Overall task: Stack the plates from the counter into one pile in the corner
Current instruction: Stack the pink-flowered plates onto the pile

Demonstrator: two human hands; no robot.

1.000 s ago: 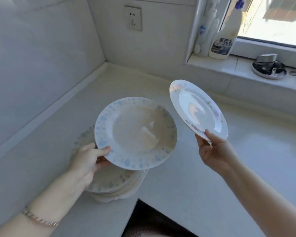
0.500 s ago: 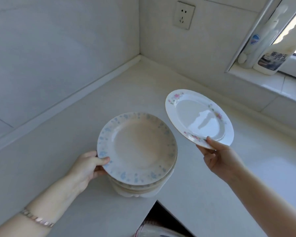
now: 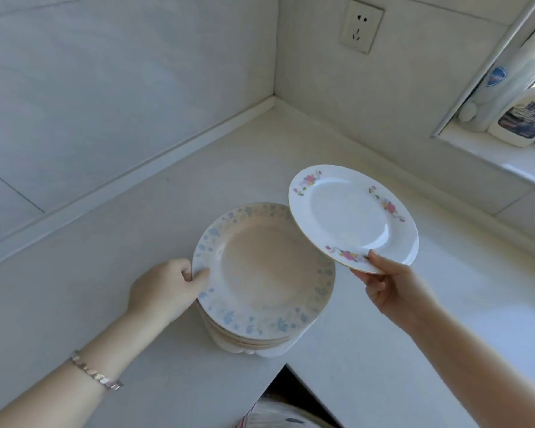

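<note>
My left grip (image 3: 167,288), left of centre, holds the blue-speckled plate (image 3: 260,273) by its left rim. The thumb lies on top, and the fingers are tucked under the rim where I cannot see them. That plate tops the pile (image 3: 247,344) in the middle of the frame. Only thin edges of the lower plates show beneath it, so I cannot count them, nor can I tell whether the top plate has fully settled on them. The pile stands on the counter (image 3: 121,248) near its front edge, well apart from the wall corner at upper centre.

My right grip (image 3: 393,285), right of centre, pinches the floral plate (image 3: 349,214) at its near rim, thumb above and fingers curled below. This plate is tilted and overlaps the upper right edge of the blue-speckled plate; I cannot tell whether the two touch.

At the upper right, on the sill (image 3: 491,152), a white jug (image 3: 525,118) is cut off by the frame edge. Its dark label carries pale Chinese characters, too clipped and soft to read with confidence. Beside it stands a white bottle (image 3: 491,88) with a blue shield badge, its lettering blurred. A wall socket (image 3: 361,24) sits at top centre and a bracelet (image 3: 96,373) at lower left. Something striped (image 3: 275,417) at the bottom edge is indistinct.
</note>
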